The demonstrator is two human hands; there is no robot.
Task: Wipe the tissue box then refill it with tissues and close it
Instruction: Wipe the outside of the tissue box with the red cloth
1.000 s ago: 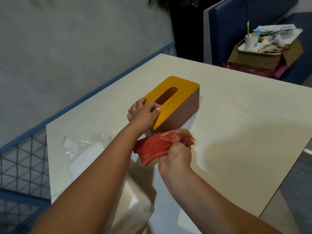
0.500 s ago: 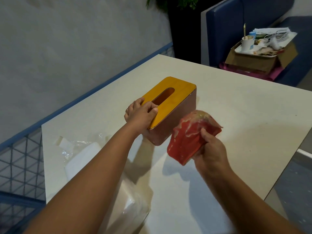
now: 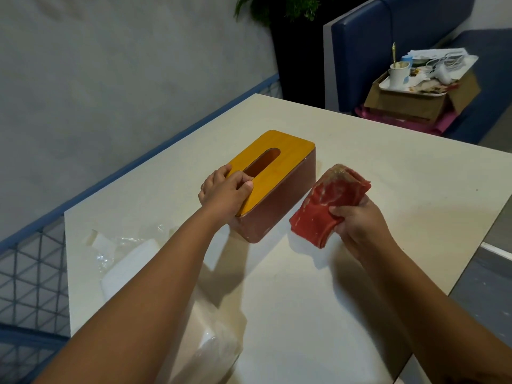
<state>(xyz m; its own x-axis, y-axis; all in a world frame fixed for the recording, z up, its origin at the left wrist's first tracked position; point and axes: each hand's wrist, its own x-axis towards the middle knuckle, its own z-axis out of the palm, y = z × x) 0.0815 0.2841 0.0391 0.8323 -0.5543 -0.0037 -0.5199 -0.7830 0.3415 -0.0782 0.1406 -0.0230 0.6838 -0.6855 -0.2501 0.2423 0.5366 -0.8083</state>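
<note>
Tissue box (image 3: 280, 195) end in left hand (image 3: 223, 194) grip; right hand (image 3: 358, 220) holds red cloth (image 3: 323, 207).

From my feed, the table (image 3: 388, 195) is a pale cream slab with a smooth matte top, and one corner points away from me. The tissue box (image 3: 279, 209) stands flat on it, left of the middle. Its sides are brown, and its yellow wooden lid (image 3: 291, 151) is seated on top with the oval slot showing. Closer to me, near the left edge, a pack of tissues (image 3: 130, 261) lies in crinkled clear plastic, partly hidden from my view.
</note>
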